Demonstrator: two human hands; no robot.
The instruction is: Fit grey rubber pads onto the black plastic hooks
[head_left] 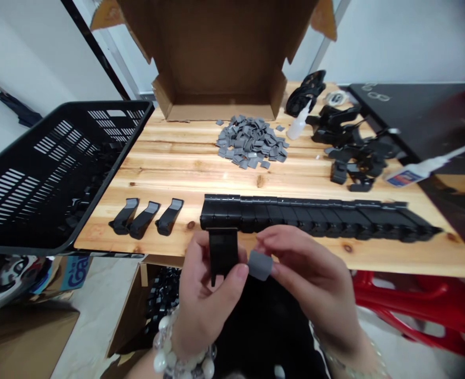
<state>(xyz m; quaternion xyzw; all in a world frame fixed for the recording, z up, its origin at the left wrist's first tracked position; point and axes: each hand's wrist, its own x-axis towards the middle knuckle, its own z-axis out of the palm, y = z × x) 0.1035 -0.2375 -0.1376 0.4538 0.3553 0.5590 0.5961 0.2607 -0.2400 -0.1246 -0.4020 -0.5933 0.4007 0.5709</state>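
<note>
Working just off the wooden counter (pixel 169 173), beside a row of black plastic pieces (pixel 315 221): left hand (pixel 204 300) fingers wrapped around a black piece (pixel 223 252), right hand (pixel 307 279) fingers pinched narrow on a small gray pad (pixel 260 265). Smooth matte pad could slip from that light pinch and drop below the counter.

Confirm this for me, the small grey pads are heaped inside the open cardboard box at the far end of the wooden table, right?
No, the head view shows the small grey pads heaped on the wooden table, in front of the open cardboard box, not inside it.
</note>
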